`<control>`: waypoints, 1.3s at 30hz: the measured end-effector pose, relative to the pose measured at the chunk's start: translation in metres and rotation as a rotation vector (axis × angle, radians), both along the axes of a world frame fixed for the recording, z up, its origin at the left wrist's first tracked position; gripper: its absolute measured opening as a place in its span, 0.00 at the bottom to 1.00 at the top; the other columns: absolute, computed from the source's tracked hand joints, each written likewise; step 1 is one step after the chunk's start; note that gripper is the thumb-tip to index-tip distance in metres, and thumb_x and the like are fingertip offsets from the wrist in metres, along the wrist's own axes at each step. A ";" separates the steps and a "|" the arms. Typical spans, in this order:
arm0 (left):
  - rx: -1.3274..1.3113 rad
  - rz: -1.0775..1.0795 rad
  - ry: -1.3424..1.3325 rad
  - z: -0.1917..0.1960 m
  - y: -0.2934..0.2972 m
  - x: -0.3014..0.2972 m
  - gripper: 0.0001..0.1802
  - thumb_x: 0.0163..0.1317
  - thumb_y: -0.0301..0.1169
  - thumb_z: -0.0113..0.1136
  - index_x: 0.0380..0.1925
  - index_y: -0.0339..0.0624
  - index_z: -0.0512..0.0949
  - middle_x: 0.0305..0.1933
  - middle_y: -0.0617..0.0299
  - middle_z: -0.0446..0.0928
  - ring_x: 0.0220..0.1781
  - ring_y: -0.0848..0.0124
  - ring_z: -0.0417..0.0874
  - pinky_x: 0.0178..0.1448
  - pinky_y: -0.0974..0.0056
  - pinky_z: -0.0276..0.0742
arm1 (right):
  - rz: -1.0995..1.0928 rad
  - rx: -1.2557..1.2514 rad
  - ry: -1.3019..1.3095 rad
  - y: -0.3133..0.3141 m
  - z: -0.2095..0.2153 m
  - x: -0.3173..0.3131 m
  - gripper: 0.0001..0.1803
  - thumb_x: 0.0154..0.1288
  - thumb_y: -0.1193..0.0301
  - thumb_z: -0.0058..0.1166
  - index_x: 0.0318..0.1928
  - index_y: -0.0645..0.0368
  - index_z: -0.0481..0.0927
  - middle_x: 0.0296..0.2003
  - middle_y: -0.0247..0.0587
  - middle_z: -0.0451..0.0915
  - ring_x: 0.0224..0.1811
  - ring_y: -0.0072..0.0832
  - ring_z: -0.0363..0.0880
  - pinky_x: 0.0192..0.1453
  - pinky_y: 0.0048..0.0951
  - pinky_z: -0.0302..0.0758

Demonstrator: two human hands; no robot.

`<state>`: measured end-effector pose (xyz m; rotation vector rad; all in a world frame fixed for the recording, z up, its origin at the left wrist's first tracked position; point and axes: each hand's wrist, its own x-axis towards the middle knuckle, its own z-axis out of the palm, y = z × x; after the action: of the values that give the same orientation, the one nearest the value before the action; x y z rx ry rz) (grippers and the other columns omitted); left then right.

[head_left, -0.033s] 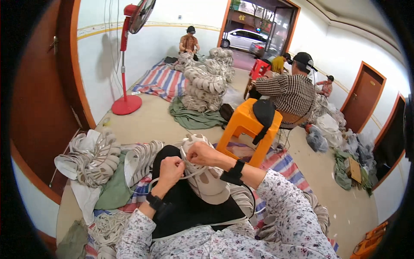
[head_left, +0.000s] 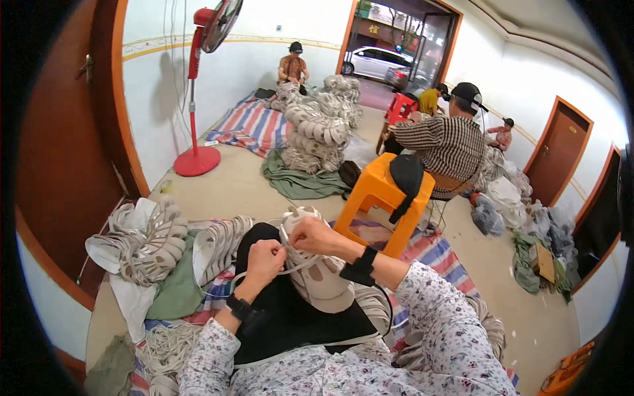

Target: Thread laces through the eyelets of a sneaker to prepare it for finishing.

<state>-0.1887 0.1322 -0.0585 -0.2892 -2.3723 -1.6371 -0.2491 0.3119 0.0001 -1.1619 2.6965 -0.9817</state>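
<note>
A beige shoe [head_left: 325, 287] lies on a black cloth [head_left: 290, 323] across my lap, toe toward me. My left hand [head_left: 264, 259] is closed around a white lace [head_left: 290, 269] that runs across the shoe. My right hand [head_left: 313, 235] pinches the same lace at the shoe's far end, just above it. The two hands are close together, a little apart. Both wrists carry black bands, and my sleeves are floral.
Piles of pale shoes [head_left: 146, 243] lie on cloths to my left. An orange stool [head_left: 382, 193] stands just beyond my hands, with a person in a striped shirt [head_left: 441, 146] behind it. A tall stack of shoes [head_left: 318, 132], a red fan [head_left: 197, 86] and another seated person [head_left: 294, 66] are farther back.
</note>
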 end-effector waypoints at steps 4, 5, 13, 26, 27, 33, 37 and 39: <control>-0.238 0.079 0.031 -0.002 0.001 -0.001 0.13 0.56 0.34 0.60 0.22 0.34 0.83 0.18 0.49 0.79 0.24 0.55 0.85 0.33 0.58 0.80 | -0.049 -0.012 -0.079 0.001 -0.005 -0.004 0.07 0.49 0.78 0.62 0.32 0.64 0.86 0.22 0.40 0.82 0.26 0.25 0.80 0.33 0.29 0.75; -0.271 0.072 -0.007 -0.002 0.001 -0.003 0.14 0.55 0.35 0.60 0.22 0.34 0.83 0.19 0.46 0.79 0.26 0.50 0.84 0.35 0.56 0.80 | -0.014 0.062 -0.061 -0.001 -0.005 -0.007 0.07 0.49 0.77 0.61 0.31 0.64 0.86 0.23 0.44 0.82 0.26 0.28 0.81 0.33 0.30 0.76; -0.216 0.040 -0.046 -0.003 0.001 -0.004 0.12 0.56 0.32 0.60 0.22 0.32 0.82 0.17 0.50 0.78 0.21 0.60 0.83 0.30 0.60 0.77 | -0.072 0.166 0.406 -0.007 -0.022 0.016 0.05 0.53 0.77 0.58 0.31 0.64 0.77 0.26 0.53 0.80 0.30 0.52 0.79 0.33 0.45 0.74; -0.294 0.176 0.232 0.014 0.007 -0.020 0.16 0.66 0.35 0.54 0.23 0.35 0.79 0.15 0.55 0.76 0.19 0.65 0.82 0.27 0.60 0.73 | -0.142 -0.079 0.274 0.019 0.005 0.005 0.03 0.53 0.78 0.52 0.31 0.62 0.75 0.25 0.57 0.77 0.32 0.56 0.78 0.34 0.49 0.73; -0.270 0.181 0.270 0.019 0.007 -0.025 0.17 0.67 0.36 0.55 0.23 0.36 0.79 0.18 0.55 0.78 0.18 0.67 0.82 0.28 0.61 0.73 | -0.197 -0.095 0.410 0.024 0.014 0.003 0.03 0.55 0.78 0.54 0.32 0.62 0.76 0.26 0.56 0.77 0.30 0.52 0.78 0.34 0.44 0.74; -0.106 -0.526 -0.111 0.067 0.035 -0.067 0.19 0.65 0.35 0.61 0.54 0.39 0.81 0.22 0.63 0.79 0.19 0.76 0.75 0.26 0.67 0.73 | -0.035 -0.254 0.541 0.049 0.089 0.007 0.03 0.59 0.79 0.56 0.32 0.63 0.75 0.21 0.49 0.75 0.23 0.40 0.78 0.28 0.33 0.73; -0.242 -0.685 -0.205 0.086 0.053 -0.075 0.13 0.68 0.32 0.56 0.46 0.44 0.85 0.21 0.70 0.77 0.21 0.81 0.71 0.23 0.72 0.66 | -0.063 -0.290 0.337 0.058 0.103 0.005 0.03 0.62 0.79 0.57 0.34 0.65 0.76 0.20 0.39 0.74 0.23 0.22 0.72 0.28 0.27 0.70; -0.109 -0.626 -0.117 0.081 0.051 -0.073 0.11 0.67 0.33 0.57 0.39 0.42 0.87 0.23 0.70 0.78 0.21 0.81 0.70 0.24 0.73 0.65 | -0.111 -0.225 0.374 0.075 0.097 -0.009 0.02 0.68 0.80 0.55 0.37 0.65 0.76 0.28 0.25 0.74 0.31 0.10 0.71 0.35 0.17 0.72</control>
<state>-0.2619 0.1830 0.0228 -1.0763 -2.6274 -1.7965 -0.2581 0.3874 0.0968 -1.3692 3.0288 -1.2210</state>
